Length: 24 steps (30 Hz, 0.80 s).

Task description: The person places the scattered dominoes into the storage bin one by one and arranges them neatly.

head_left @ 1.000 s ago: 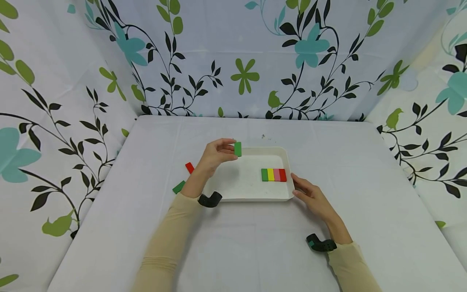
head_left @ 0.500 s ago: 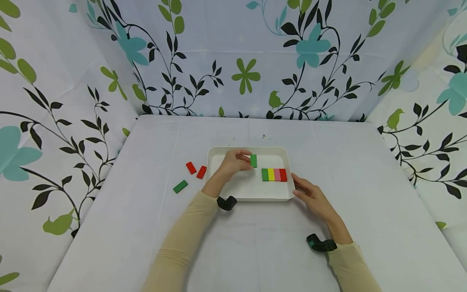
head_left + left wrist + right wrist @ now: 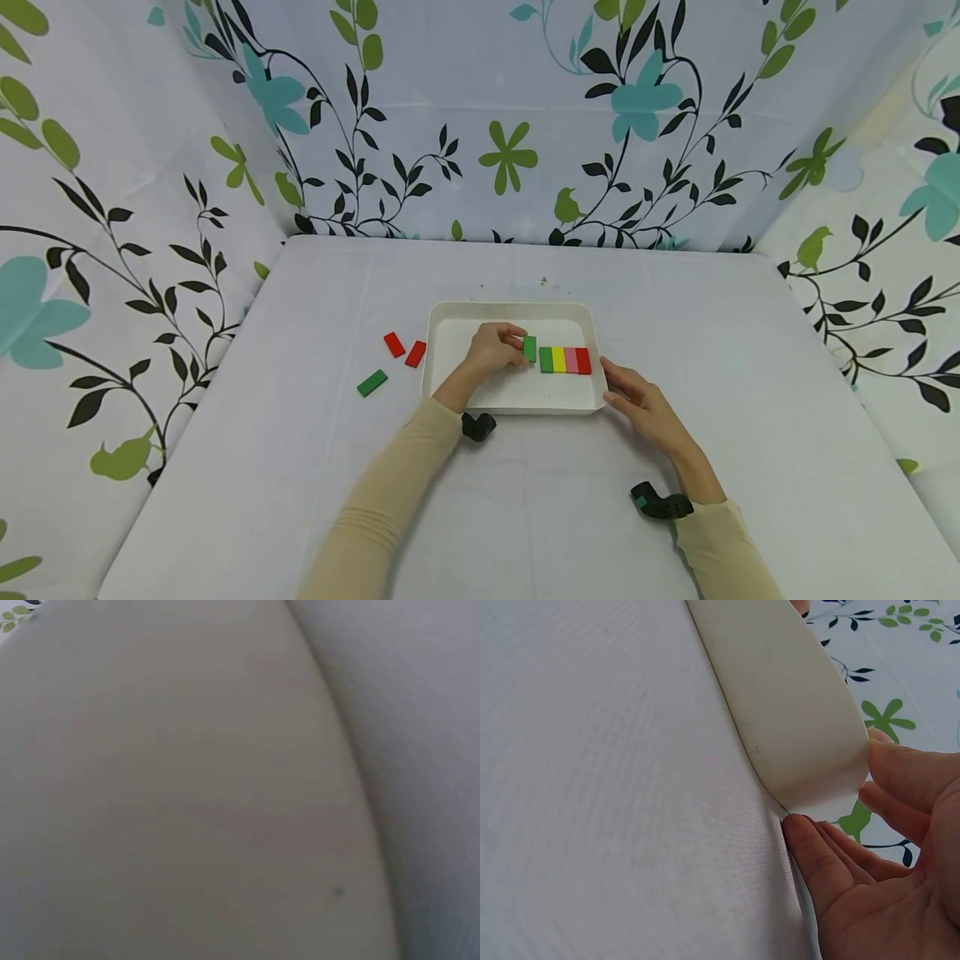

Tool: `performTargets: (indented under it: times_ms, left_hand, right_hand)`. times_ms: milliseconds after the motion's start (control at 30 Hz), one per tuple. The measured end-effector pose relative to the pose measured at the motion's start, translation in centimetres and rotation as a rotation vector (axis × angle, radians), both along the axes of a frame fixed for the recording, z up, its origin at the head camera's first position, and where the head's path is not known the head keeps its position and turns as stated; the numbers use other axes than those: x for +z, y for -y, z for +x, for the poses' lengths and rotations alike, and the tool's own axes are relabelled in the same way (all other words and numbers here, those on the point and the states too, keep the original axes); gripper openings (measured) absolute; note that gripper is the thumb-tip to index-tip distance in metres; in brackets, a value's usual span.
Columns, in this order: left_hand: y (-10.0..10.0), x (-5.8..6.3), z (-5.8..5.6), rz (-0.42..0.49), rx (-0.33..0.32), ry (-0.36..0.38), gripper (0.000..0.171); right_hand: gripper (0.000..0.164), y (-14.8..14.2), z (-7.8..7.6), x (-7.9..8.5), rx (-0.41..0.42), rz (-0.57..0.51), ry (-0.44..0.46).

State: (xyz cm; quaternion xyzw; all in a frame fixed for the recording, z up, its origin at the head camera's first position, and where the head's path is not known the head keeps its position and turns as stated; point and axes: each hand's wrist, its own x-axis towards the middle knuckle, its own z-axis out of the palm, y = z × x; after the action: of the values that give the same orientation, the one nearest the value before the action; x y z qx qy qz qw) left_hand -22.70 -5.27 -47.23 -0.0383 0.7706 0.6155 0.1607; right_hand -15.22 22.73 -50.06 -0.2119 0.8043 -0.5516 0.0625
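Observation:
In the head view my left hand (image 3: 492, 350) pinches a green rectangular block (image 3: 529, 349) between thumb and fingers, over the white tray (image 3: 495, 393). Just to its right, a joined row of blocks lies in the tray: a green block (image 3: 547, 360), a yellow block (image 3: 558, 360), a pink block (image 3: 572, 360) and a red block (image 3: 583, 361). At the tray's right end my right hand (image 3: 647, 407) rests with relaxed fingers touching the wall; the right wrist view shows its fingertips (image 3: 799, 825) at the tray's corner. A pale tray wall (image 3: 210, 787) fills most of the left wrist view.
Left of the tray on the white tablecloth (image 3: 570, 508) lie two red blocks (image 3: 394, 345) and a loose green block (image 3: 372, 382). Small dark specks (image 3: 544, 282) dot the cloth behind the tray. Leaf-patterned curtains (image 3: 420, 108) stand around the table.
My left hand has carried the green block rightward and towards me, from the tray's back edge to beside the row. The right hand has stayed at the tray's end.

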Motion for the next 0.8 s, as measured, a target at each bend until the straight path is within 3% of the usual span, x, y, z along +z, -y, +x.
performTargets:
  times_ms: [400,800]
  left_hand:
    - [-0.8,-0.4,0.5,-0.148,0.016,-0.076,0.044]
    - [-1.3,-0.6,0.6,-0.168,0.006,-0.078,0.047]
  right_hand:
    - [0.056,0.0,0.0,0.1,-0.006,0.006,0.000]
    - [0.057,0.0,0.0,-0.1,-0.017,0.016,0.012]
